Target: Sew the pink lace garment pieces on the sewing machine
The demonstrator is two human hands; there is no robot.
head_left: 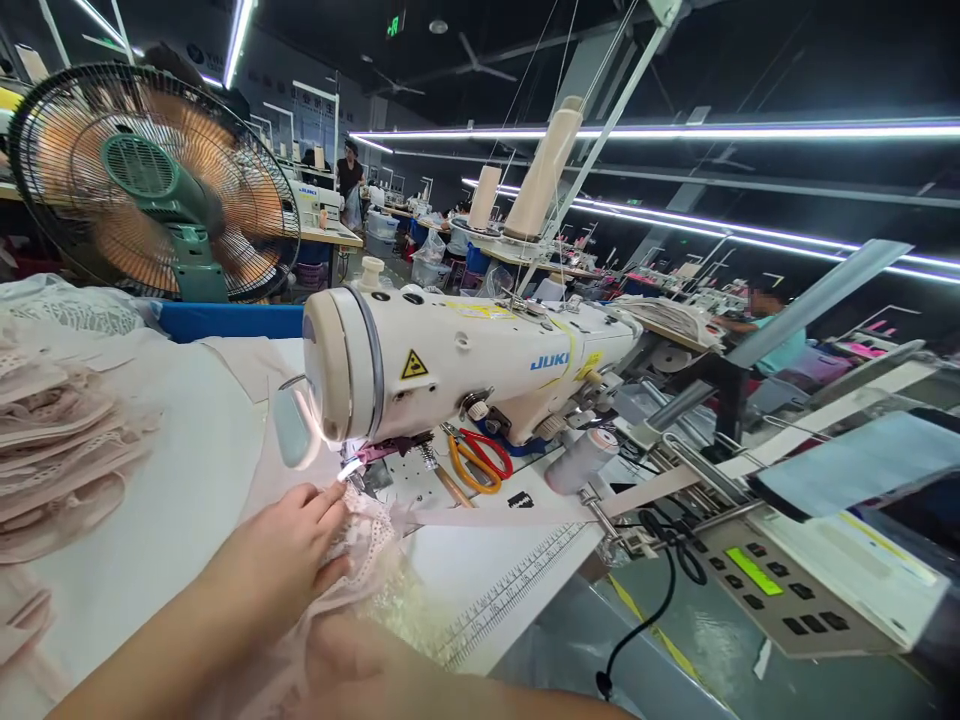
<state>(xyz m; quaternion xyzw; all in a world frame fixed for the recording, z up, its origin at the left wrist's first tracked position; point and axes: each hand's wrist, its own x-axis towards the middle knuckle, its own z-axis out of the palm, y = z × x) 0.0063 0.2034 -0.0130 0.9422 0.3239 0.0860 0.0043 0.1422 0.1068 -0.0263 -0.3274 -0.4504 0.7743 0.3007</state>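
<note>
A white JUKI sewing machine stands on the table, its needle area lit by a small lamp. Pale pink lace fabric lies by the presser foot and runs down toward me. My left hand grips this lace just left of the foot, fingers close together on top and thumb lower down at its edge. Closer to me, my right hand is at the lower part of the fabric; its fingers are blurred and partly hidden. A pale elastic band stretches from the right toward the foot.
Pink fabric pieces are piled at the left. Right of the needle lie red-and-orange-handled scissors, a razor blade and a thread spool. A control box sits at right; a fan stands behind.
</note>
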